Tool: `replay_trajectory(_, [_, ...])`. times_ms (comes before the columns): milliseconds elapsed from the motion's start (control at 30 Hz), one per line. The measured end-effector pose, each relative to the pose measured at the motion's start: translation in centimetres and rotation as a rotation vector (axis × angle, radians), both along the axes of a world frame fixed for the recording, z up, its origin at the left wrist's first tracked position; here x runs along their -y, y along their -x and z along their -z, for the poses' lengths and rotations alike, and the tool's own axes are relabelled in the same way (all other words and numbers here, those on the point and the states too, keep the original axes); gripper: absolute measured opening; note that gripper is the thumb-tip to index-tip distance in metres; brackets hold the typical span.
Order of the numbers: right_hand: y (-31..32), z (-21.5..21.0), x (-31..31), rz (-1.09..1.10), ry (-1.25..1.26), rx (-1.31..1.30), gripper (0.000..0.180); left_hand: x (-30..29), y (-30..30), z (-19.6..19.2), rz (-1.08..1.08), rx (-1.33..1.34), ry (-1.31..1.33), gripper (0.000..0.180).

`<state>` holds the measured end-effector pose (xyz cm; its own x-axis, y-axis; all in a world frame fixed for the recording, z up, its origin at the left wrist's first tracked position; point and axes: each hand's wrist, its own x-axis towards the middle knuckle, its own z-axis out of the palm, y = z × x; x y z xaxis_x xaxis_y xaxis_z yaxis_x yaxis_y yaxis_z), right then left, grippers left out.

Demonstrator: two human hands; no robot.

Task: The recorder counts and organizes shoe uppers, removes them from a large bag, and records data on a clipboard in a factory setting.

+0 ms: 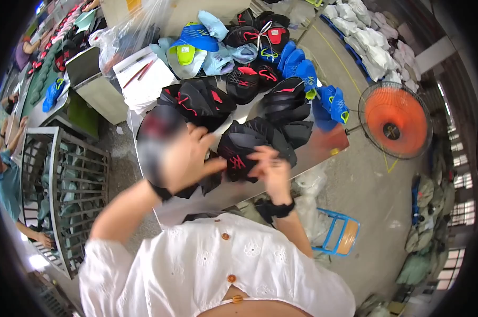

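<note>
Now your left hand [188, 158] spreads, your right hand [273, 173] half-curls by black shoes [257, 140], its hold unclear; blue shoes [305, 70] lie beyond.

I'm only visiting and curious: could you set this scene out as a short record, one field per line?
Left hand: blurred, fingers spread, near a blurred dark thing; contact unclear
Right hand: fingertips at a black shoe upper with red marks; grip unclear
Table: metallic, holding black and blue shoe uppers and white papers
Right side: orange fan; stool with blue frame
Left side: barred metal rack
Clothing: white buttoned top
</note>
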<state>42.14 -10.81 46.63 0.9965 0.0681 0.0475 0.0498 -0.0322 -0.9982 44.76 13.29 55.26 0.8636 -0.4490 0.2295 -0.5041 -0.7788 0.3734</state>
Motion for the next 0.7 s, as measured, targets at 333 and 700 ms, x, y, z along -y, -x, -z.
replay_trajectory(333, [-3.2,11.3,-8.6,-0.208,0.958,0.18,0.022,-4.7,9.8,10.6,-0.351,0.014,-0.013,0.038])
replay_trajectory(700, [0.0,9.1,-2.7,-0.856,1.417,0.671,0.018,-12.4,11.2,14.1,-0.495,0.084,0.32,0.033])
